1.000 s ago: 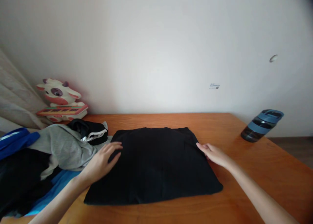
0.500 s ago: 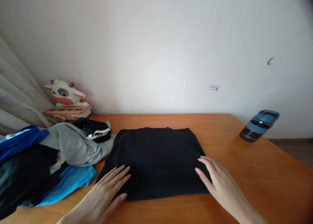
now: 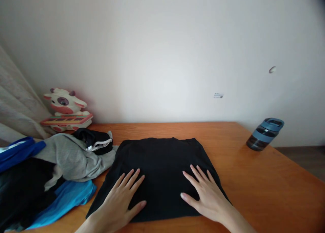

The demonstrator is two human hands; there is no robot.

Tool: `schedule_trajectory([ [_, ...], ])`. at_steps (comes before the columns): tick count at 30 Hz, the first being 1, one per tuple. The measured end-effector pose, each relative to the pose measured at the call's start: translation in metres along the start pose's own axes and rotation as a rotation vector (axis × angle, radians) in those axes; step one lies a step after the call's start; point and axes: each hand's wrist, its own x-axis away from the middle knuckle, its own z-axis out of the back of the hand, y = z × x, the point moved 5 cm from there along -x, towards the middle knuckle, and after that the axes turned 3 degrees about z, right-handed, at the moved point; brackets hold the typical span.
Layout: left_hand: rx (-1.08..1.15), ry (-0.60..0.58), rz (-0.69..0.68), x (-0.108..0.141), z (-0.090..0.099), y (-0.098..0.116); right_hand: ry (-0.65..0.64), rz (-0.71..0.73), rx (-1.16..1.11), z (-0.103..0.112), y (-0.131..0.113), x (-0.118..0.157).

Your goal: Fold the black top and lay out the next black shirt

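A black piece of clothing (image 3: 162, 178) lies spread flat on the wooden table in front of me; its exact kind does not show. On its left part rests my left hand (image 3: 122, 199), palm down with fingers spread. My right hand (image 3: 207, 194) lies on its right part, also palm down and fingers apart. Neither hand grips the fabric.
A heap of clothes with a grey garment (image 3: 76, 158) and a light-blue one (image 3: 68, 199) lies at the left. Behind it stands a cow toy keyboard (image 3: 66, 111). A blue water bottle (image 3: 265, 134) stands at the right on the wooden table (image 3: 266, 185), before a white wall.
Both hands have moved inward over the black cloth, the right one further left and now with its fingers spread. The cloth's near edge sits closer to me. The view has shifted slightly.
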Motion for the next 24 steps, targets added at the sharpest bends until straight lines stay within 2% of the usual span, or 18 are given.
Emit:
schedule_trajectory([
  [2,0.030,0.033,0.067,-0.028,0.003,0.005,0.076,0.000,0.020,0.012,-0.015,-0.024],
  [4,0.068,0.070,0.085,-0.066,-0.003,0.016,0.167,0.030,0.036,0.019,-0.031,-0.057],
  [6,0.107,0.067,0.079,-0.104,-0.017,0.024,0.183,0.054,0.036,0.015,-0.040,-0.090],
  [9,0.123,0.014,0.144,-0.134,-0.046,0.012,0.125,-0.027,0.040,-0.004,-0.024,-0.117],
  [12,0.067,0.016,0.240,-0.127,-0.061,-0.028,0.114,-0.194,0.059,-0.017,0.013,-0.118],
  [15,-0.004,0.047,0.359,-0.105,-0.061,-0.076,0.119,-0.354,0.068,-0.017,0.046,-0.112],
  [17,-0.027,0.050,0.406,-0.094,-0.057,-0.098,0.118,-0.389,0.070,-0.014,0.057,-0.111],
  [20,-0.011,0.056,0.427,-0.087,-0.051,-0.106,0.135,-0.352,0.060,-0.007,0.058,-0.111],
  [22,0.006,0.066,0.381,-0.079,-0.043,-0.096,0.166,-0.313,0.067,-0.002,0.053,-0.105],
  [24,0.016,0.075,0.247,-0.063,-0.031,-0.076,0.203,-0.245,0.095,0.003,0.041,-0.091],
])
